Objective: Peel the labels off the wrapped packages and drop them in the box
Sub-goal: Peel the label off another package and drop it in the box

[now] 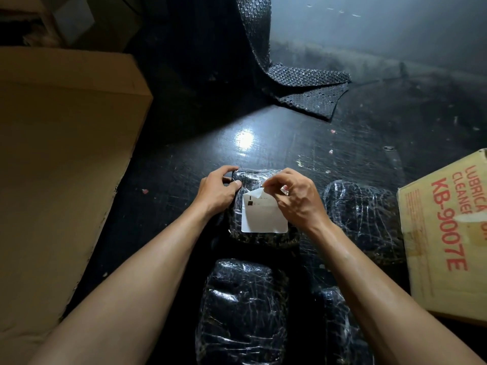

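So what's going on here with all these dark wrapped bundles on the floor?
A person is peeling a white label off a plastic-wrapped package. The left hand steadies the package at its far left edge, while the right hand pinches the label's top corner, which has just lifted; the rest is still stuck down. Three more wrapped packages lie nearby with no labels showing. A printed cardboard box sits to the right.

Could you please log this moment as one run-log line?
left hand: steadies package | right hand: lifting label corner | label mostly stuck
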